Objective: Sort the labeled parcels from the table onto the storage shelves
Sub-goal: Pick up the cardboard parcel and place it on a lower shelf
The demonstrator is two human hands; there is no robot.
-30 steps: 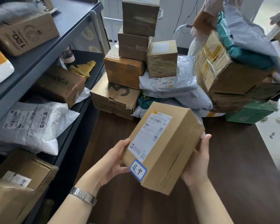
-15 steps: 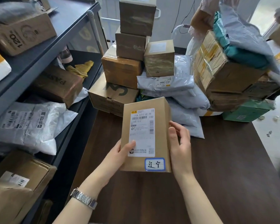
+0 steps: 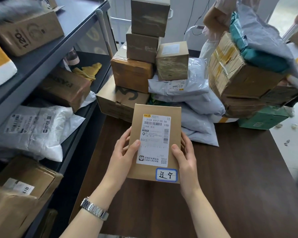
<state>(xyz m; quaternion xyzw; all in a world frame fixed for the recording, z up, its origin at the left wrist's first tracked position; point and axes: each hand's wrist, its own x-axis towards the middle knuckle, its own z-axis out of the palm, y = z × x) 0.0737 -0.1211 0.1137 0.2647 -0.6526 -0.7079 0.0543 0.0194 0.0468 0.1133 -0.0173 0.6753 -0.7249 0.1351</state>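
The cardboard box (image 3: 155, 143) is held above the bench (image 3: 230, 169), label side up. The left hand (image 3: 123, 155) and right hand (image 3: 185, 157) each clasp a long edge, thumbs on top. The handwritten tag (image 3: 166, 175) is readable. Recommendation: confirm the tag, keep both grips firm, then swing the box left to the shelves (image 3: 46, 54), picking a gap between parcels.

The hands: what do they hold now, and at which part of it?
A labeled cardboard parcel, gripped by its two long side edges: left hand on its left edge, right hand on its right.
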